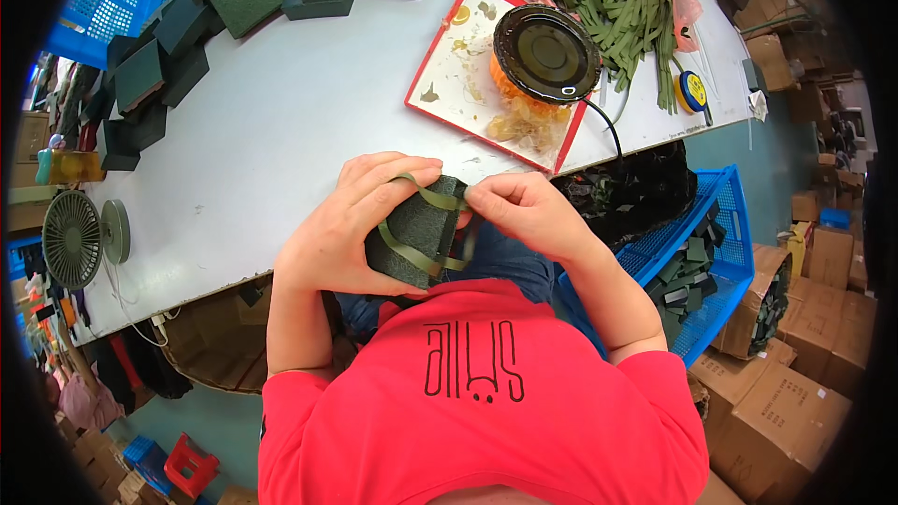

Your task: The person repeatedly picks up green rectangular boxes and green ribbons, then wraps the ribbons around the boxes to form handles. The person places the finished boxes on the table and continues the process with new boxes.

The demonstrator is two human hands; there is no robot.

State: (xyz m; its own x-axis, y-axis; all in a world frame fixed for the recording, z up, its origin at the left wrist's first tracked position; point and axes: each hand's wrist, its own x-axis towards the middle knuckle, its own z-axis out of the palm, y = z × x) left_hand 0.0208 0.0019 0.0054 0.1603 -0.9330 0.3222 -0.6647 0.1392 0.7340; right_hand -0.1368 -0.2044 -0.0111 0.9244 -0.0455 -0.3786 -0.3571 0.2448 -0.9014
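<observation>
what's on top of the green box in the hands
Olive ribbon crosses the dark green box in two places. The part under the left hand is covered, as is the underside.

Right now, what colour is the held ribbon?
The ribbon is olive green, clearest in the head view.

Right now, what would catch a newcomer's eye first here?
Probably the bright red shirt, filling the lower middle. Just above it, the left hand holds a dark green box with olive ribbons, the right hand at its edge. Farther up, right of centre, a round black pot sits over a red-rimmed board, beside a heap of olive strips.
</observation>
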